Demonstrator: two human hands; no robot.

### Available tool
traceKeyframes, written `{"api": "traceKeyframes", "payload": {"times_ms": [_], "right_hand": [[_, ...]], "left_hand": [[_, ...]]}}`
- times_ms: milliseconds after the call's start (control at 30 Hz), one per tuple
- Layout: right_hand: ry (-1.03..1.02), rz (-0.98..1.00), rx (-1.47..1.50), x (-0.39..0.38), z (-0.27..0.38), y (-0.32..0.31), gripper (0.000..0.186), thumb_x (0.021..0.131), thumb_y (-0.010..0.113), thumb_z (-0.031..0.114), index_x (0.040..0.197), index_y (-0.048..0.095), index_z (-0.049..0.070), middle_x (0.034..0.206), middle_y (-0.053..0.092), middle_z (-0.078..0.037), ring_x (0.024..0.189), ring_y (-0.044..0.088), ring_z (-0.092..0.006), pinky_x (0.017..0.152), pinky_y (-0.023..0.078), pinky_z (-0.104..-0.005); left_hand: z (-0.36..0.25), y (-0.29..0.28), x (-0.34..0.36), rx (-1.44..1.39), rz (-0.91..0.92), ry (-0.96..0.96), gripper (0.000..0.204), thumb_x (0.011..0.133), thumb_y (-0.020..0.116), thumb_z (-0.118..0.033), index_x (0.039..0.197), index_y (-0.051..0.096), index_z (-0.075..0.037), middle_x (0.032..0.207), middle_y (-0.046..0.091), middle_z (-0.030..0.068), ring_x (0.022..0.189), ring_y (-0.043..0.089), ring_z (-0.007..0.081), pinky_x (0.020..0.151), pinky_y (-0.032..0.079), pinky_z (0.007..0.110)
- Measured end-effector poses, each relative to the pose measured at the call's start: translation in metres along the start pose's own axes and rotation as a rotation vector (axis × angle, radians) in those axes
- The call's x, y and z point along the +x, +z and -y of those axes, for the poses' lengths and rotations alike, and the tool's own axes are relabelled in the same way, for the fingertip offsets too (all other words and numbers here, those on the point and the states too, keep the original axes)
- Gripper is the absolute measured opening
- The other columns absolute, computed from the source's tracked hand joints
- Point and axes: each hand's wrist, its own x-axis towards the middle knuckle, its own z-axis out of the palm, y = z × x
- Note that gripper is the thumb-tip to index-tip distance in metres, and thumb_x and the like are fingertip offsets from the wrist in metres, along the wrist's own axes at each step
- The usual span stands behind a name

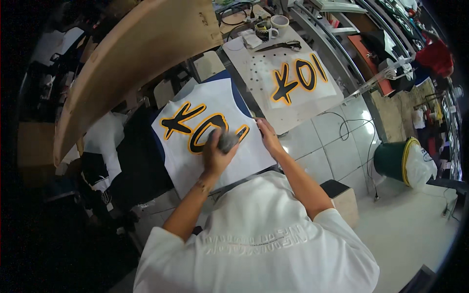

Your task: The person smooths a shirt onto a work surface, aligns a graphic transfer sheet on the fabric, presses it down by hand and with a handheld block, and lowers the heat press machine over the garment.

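Observation:
A white garment piece [185, 171] with dark blue edges and large black, orange-outlined lettering lies spread out in front of me. My left hand [214, 155] is closed around a dark grey, rounded wad [227, 142], over the last letter; motion blurs it, and its kind is unclear. At the right edge of the garment, my right hand [268, 136] holds the side, fingers together and partly hidden by the edge. Beyond it, a pale board [273, 117] carries a clear sheet with matching lettering [300, 75].
Black scissors [288, 45], a patterned mug [264, 33] and a tape roll [280, 22] sit at the board's far end. A large wooden panel [132, 63] arches overhead at left. On the tiled floor at right stand a green bucket [391, 158] and a loose cable [369, 146].

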Motion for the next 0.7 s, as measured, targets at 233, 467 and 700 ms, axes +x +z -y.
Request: {"api": "traceKeyframes", "payload": {"times_ms": [233,467,700], "right_hand": [[-0.126,0.03,-0.131,-0.002,0.012,-0.001,0.047,0.111,0.044,0.037,0.143,0.054,0.004,0.128,0.063,-0.009,0.119,0.055,-0.0165,0.11,0.036,-0.0295],[-0.194,0.037,-0.286,0.003,-0.003,0.009,0.058,0.111,0.037,0.049,0.15,0.047,0.007,0.136,0.06,-0.012,0.128,0.052,-0.0212,0.111,0.037,-0.0328],[-0.094,0.116,-0.01,-0.007,0.015,0.01,0.07,0.107,0.047,0.052,0.152,0.04,-0.002,0.148,0.05,-0.016,0.14,0.043,-0.0222,0.118,0.032,-0.0345]], "left_hand": [[-0.005,0.002,0.0,0.129,0.079,0.08,0.068,0.075,0.09,-0.019,0.13,0.055,0.002,0.115,0.066,0.0224,0.105,0.068,0.0365,0.09,0.054,0.043],[-0.013,0.004,0.015,0.087,0.064,-0.171,0.06,0.076,0.089,-0.021,0.126,0.059,-0.005,0.111,0.068,0.019,0.105,0.068,0.0359,0.09,0.054,0.044],[-0.027,0.002,0.0,0.178,0.045,-0.033,0.055,0.075,0.087,-0.02,0.123,0.062,-0.006,0.112,0.07,0.0188,0.104,0.068,0.0399,0.09,0.055,0.047]]}}
